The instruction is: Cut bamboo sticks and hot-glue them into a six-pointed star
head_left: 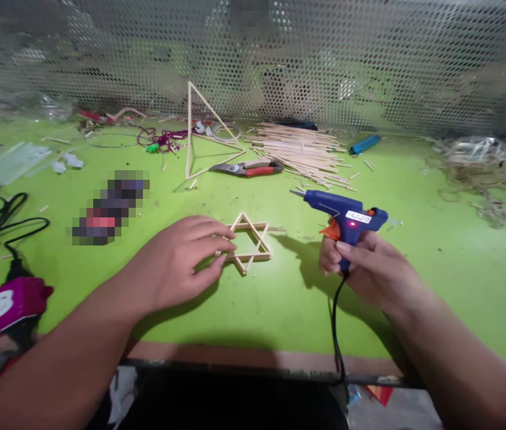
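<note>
Holding a little wooden stick star (253, 257) flat on the green mat with my left hand (176, 263), fingertips (219, 237) resting on its left side, slightly apart and not really pinching it, as far as I can tell. The star sits just right of that hand, roughly mid-mat, with its wider run going left to right, so the left hand is clearly the nearer one. My right hand (369, 269) is off to the star's right, fingers wrapped closed around the grip of a blue hot glue gun (346, 218), its nozzle pointing up and left, past the star and not touching it. A black cord (336, 334) drops off the bench edge. Further back there's a taller stick triangle (189, 131), red-handled snips (246, 169) and a loose pile of sticks (298, 152).
</note>
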`<move>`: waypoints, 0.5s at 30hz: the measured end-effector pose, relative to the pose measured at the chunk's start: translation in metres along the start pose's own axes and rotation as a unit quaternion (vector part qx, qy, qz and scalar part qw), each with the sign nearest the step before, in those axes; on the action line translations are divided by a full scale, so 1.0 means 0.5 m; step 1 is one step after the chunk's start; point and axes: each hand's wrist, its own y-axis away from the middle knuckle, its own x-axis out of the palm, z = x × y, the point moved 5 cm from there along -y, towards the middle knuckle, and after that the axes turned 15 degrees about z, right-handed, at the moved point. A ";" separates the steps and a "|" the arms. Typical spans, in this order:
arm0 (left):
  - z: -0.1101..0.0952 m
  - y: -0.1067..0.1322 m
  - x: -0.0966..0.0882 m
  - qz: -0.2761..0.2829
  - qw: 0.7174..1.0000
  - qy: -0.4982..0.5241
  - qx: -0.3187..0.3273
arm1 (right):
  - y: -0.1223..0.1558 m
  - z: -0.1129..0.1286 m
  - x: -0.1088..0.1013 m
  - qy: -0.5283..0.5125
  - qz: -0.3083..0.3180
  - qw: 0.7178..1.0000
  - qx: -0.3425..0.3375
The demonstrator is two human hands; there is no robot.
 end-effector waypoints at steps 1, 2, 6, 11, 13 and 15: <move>0.001 0.000 -0.004 -0.001 1.000 0.003 -0.010 | 0.001 -0.001 0.003 0.009 0.012 1.000 0.003; 0.002 0.000 -0.007 -0.002 1.000 0.006 -0.020 | 0.001 -0.002 0.005 0.016 0.017 1.000 0.005; -0.001 -0.006 -0.004 -0.002 1.000 0.003 -0.024 | 0.013 -0.015 -0.004 0.049 -0.024 0.998 0.013; -0.011 -0.007 0.004 -0.001 1.000 0.003 0.000 | 0.045 -0.023 -0.028 0.207 -0.081 0.975 -0.001; -0.007 -0.003 0.002 -0.006 1.000 0.007 -0.024 | 0.055 -0.023 -0.038 0.247 -0.099 0.964 -0.008; 0.004 0.001 -0.001 -0.022 0.997 0.014 -0.068 | 0.059 -0.025 -0.044 0.262 -0.105 0.959 -0.010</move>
